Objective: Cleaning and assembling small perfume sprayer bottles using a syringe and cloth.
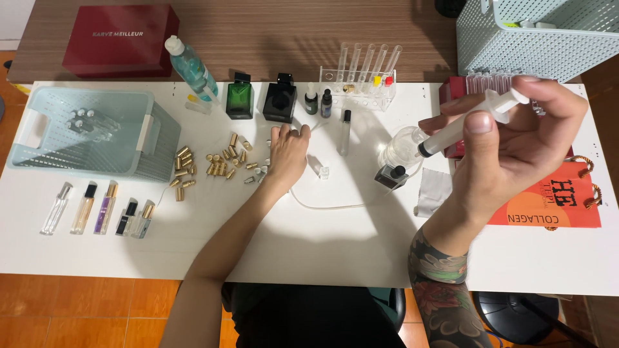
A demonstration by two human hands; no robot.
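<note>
While right hand (516, 138) grips syringe (474, 119) raised, left hand (288, 151) lies open, fingers spread among gold caps (216, 164) on desk (322, 238); best keep syringe level.

Landmark: my tube rack (361, 80). Dark red flat box (120, 40) far to its left, on the wood beyond the white table. Orange-red paper bag (560, 203) with rope handles lies flat to its right, nearer me. No screens.
</note>
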